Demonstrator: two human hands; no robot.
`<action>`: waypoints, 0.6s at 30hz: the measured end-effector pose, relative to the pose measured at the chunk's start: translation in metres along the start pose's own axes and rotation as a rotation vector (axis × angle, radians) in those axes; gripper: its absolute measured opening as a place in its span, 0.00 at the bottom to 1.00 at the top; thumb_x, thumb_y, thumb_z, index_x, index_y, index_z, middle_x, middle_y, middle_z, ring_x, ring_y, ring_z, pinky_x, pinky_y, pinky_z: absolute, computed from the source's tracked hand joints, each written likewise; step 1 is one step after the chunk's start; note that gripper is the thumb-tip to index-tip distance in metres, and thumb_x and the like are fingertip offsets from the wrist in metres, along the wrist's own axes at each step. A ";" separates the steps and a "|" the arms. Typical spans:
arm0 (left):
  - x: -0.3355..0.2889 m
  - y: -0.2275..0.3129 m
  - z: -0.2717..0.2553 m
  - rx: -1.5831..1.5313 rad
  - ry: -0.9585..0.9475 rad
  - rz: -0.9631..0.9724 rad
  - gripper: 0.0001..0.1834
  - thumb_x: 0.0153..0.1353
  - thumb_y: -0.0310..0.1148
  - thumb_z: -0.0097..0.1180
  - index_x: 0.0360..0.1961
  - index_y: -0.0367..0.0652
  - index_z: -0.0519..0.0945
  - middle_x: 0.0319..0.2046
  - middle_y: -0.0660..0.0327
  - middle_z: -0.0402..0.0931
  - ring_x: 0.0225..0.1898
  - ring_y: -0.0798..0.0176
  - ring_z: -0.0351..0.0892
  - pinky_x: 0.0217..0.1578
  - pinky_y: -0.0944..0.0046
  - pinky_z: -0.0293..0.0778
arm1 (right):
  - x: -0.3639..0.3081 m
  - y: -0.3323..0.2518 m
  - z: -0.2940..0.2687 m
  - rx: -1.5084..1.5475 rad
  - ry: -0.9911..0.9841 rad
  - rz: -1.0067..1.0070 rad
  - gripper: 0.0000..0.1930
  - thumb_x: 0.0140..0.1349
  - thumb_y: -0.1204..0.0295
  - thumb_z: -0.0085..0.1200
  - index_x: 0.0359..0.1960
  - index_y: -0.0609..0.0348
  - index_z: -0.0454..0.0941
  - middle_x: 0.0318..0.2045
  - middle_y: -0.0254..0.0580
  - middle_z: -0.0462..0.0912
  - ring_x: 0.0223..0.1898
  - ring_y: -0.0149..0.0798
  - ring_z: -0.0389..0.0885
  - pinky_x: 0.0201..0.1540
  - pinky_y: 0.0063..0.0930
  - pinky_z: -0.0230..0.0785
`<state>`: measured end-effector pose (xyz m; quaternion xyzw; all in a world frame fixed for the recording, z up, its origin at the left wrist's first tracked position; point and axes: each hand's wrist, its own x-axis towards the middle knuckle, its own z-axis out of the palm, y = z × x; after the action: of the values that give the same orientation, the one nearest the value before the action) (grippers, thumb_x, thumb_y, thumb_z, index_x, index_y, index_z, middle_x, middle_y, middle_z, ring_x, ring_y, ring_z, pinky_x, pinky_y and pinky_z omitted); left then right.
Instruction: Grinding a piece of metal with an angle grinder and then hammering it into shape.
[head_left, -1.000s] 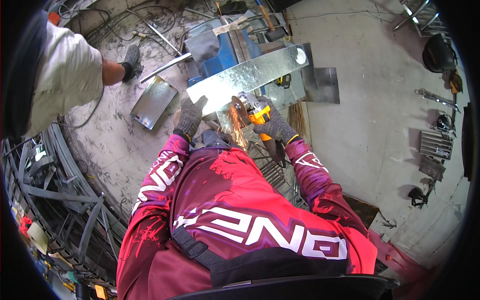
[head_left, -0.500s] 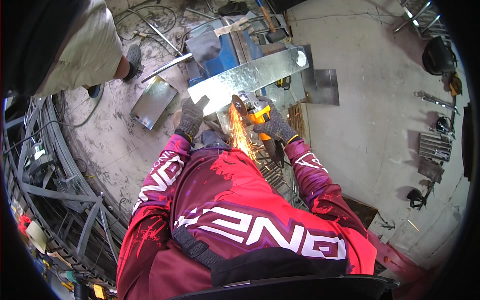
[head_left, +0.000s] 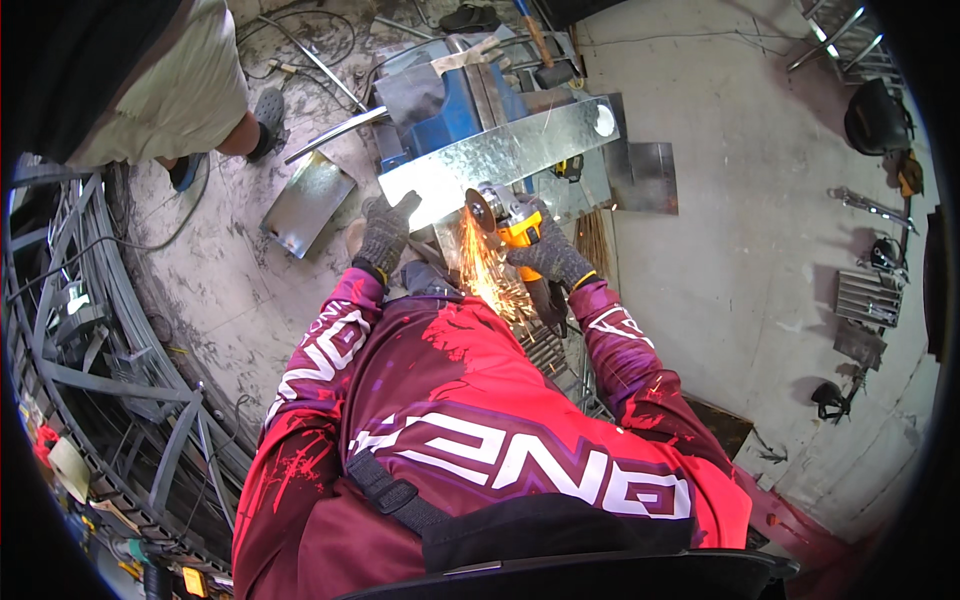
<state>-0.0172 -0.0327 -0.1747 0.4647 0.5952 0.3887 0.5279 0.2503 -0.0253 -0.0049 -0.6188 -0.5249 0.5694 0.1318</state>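
In my gloved right hand [head_left: 552, 252] is a yellow angle grinder [head_left: 518, 230], its dark disc [head_left: 479, 210] at the near edge of a shiny sheet-metal strip [head_left: 500, 148]. Orange sparks [head_left: 482, 265] stream from the disc toward my body. My left hand [head_left: 384, 232], in a grey knit glove, grips the strip's near left end, with fingers on top of it; the thumb's side is hard to see. Behind and below the strip stands a blue bench vise [head_left: 452, 112], partly covered by it.
Another person's leg [head_left: 190, 90] and shoes are at the upper left. A loose metal plate [head_left: 308, 204] lies on the floor beside a metal bar [head_left: 336, 134]. Long steel stock [head_left: 120, 340] is piled at left. A hammer [head_left: 550, 70] lies beyond the vise; tools line the right side.
The sparks spread wider at their lower end. The other person's near foot has shifted slightly. My hands, the grinder and the strip stay almost in place.
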 end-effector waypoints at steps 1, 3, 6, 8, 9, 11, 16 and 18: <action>0.000 -0.002 0.001 0.016 0.022 0.089 0.11 0.63 0.28 0.52 0.44 0.43 0.82 0.42 0.55 0.81 0.43 0.55 0.80 0.44 0.59 0.73 | 0.001 -0.001 0.000 0.012 0.013 0.035 0.50 0.36 0.80 0.71 0.65 0.49 0.56 0.53 0.42 0.70 0.52 0.40 0.72 0.54 0.36 0.70; 0.001 -0.005 0.002 0.032 0.044 0.179 0.12 0.62 0.28 0.52 0.45 0.43 0.82 0.43 0.55 0.81 0.43 0.55 0.80 0.44 0.59 0.73 | 0.001 -0.002 0.001 0.030 0.004 -0.023 0.51 0.36 0.80 0.70 0.65 0.49 0.55 0.53 0.43 0.70 0.52 0.40 0.72 0.53 0.35 0.70; 0.001 -0.002 0.003 -0.204 0.007 -0.097 0.12 0.63 0.27 0.50 0.45 0.43 0.82 0.45 0.54 0.81 0.45 0.55 0.79 0.47 0.59 0.73 | 0.001 -0.004 0.000 0.017 0.011 -0.027 0.52 0.37 0.80 0.70 0.66 0.50 0.54 0.53 0.43 0.70 0.51 0.40 0.73 0.53 0.34 0.71; 0.000 0.001 0.002 -0.022 0.014 0.125 0.13 0.62 0.25 0.49 0.46 0.43 0.81 0.46 0.55 0.80 0.47 0.55 0.79 0.49 0.59 0.73 | 0.002 -0.003 0.000 -0.022 0.012 0.008 0.52 0.37 0.80 0.71 0.67 0.51 0.53 0.54 0.44 0.70 0.51 0.40 0.73 0.54 0.34 0.71; 0.000 0.003 0.001 0.038 0.020 0.198 0.14 0.62 0.24 0.48 0.46 0.43 0.81 0.46 0.55 0.80 0.48 0.55 0.79 0.50 0.58 0.73 | 0.003 -0.002 0.000 -0.006 0.006 -0.007 0.52 0.37 0.80 0.70 0.66 0.51 0.53 0.54 0.44 0.70 0.51 0.41 0.73 0.54 0.34 0.70; -0.001 0.006 0.000 -0.123 -0.064 -0.072 0.17 0.59 0.23 0.47 0.47 0.44 0.81 0.48 0.56 0.80 0.51 0.56 0.77 0.54 0.58 0.71 | 0.004 0.001 0.000 0.008 -0.001 -0.021 0.52 0.37 0.80 0.70 0.66 0.51 0.53 0.54 0.44 0.70 0.51 0.41 0.73 0.55 0.35 0.70; 0.002 0.003 -0.001 -0.081 -0.022 0.051 0.14 0.61 0.30 0.52 0.47 0.39 0.80 0.44 0.59 0.79 0.47 0.62 0.75 0.49 0.60 0.71 | 0.004 0.005 0.000 -0.047 0.045 0.041 0.51 0.37 0.80 0.70 0.66 0.48 0.56 0.52 0.43 0.72 0.52 0.41 0.73 0.54 0.36 0.69; 0.002 0.000 0.000 -0.183 0.013 0.106 0.16 0.64 0.38 0.57 0.45 0.35 0.79 0.39 0.61 0.79 0.41 0.68 0.74 0.43 0.61 0.71 | 0.003 0.005 0.000 -0.002 0.035 0.036 0.51 0.37 0.80 0.70 0.66 0.48 0.56 0.52 0.43 0.72 0.52 0.41 0.73 0.55 0.36 0.69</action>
<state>-0.0176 -0.0306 -0.1755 0.4430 0.5354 0.4718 0.5427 0.2522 -0.0252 -0.0108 -0.6379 -0.5121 0.5603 0.1301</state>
